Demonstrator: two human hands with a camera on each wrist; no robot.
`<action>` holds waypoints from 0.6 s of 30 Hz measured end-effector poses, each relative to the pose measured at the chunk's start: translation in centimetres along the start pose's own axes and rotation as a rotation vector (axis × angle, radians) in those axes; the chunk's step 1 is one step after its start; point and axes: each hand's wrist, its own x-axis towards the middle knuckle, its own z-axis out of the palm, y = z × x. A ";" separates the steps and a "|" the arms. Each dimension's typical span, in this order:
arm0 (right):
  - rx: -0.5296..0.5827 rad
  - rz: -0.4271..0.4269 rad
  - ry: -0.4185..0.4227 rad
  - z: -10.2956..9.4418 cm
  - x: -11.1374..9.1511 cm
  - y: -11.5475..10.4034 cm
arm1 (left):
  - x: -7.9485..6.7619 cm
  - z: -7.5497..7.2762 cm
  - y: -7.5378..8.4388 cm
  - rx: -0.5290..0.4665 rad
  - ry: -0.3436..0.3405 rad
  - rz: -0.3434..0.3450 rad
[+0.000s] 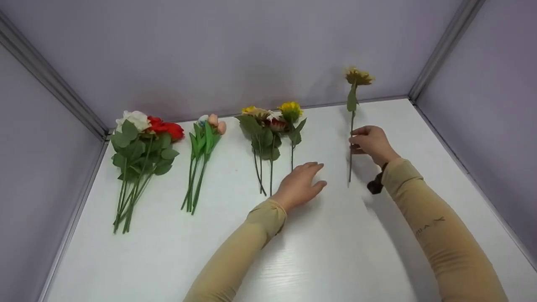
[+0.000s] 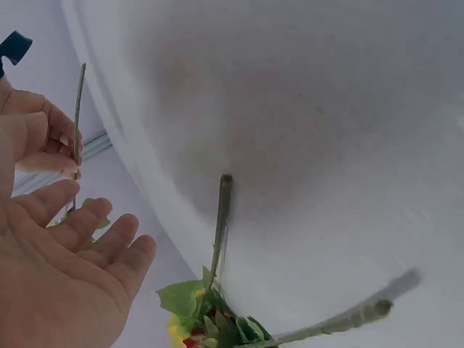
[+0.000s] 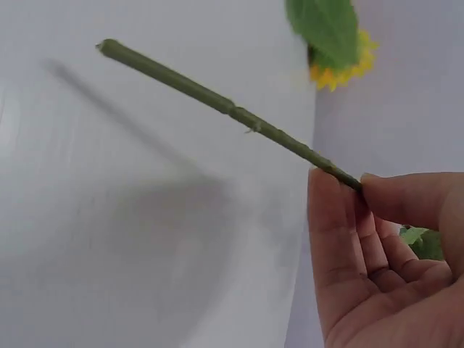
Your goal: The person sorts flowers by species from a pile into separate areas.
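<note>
My right hand point(image 1: 371, 142) pinches the stem of a yellow sunflower point(image 1: 358, 77) between thumb and fingers, its bloom pointing away from me. In the right wrist view, the cut end of that green stem point(image 3: 167, 78) sticks out beyond my fingers, above the white surface. My left hand point(image 1: 298, 184) reaches over the table with fingers extended and holds nothing. Close beyond it lies a second sunflower point(image 1: 290, 111), its lower stem partly hidden by that hand. Beside this are a dark red and white flower point(image 1: 277, 122) and yellowish blooms point(image 1: 256, 112) with leafy stems.
On the white table point(image 1: 168, 260), peach and pale blue tulips point(image 1: 214, 121) lie left of the middle. Farther left are white roses point(image 1: 135, 121) and red roses point(image 1: 168, 129) with crossed stems. Grey panels point(image 1: 251, 50) enclose the back and sides.
</note>
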 end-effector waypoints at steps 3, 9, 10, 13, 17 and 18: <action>0.120 -0.072 -0.058 2.6 -0.8 -1.6 | -1.4 -1.4 -0.9 -0.309 0.032 -0.103; 0.267 -0.162 -0.204 7.9 -2.9 -3.9 | -4.2 -2.6 -2.6 -0.812 0.099 -0.212; 0.282 -0.172 -0.228 8.6 -3.3 -4.2 | -4.6 -2.7 -2.9 -0.868 0.105 -0.217; 0.328 -0.197 -0.285 10.7 -4.4 -4.7 | -6.0 -2.8 -3.6 -0.992 0.121 -0.228; 0.359 -0.214 -0.341 12.8 -5.3 -5.2 | -7.7 -3.1 -4.3 -1.047 0.151 -0.229; 0.359 -0.214 -0.354 13.2 -5.5 -5.3 | -8.1 -3.2 -4.4 -1.046 0.158 -0.230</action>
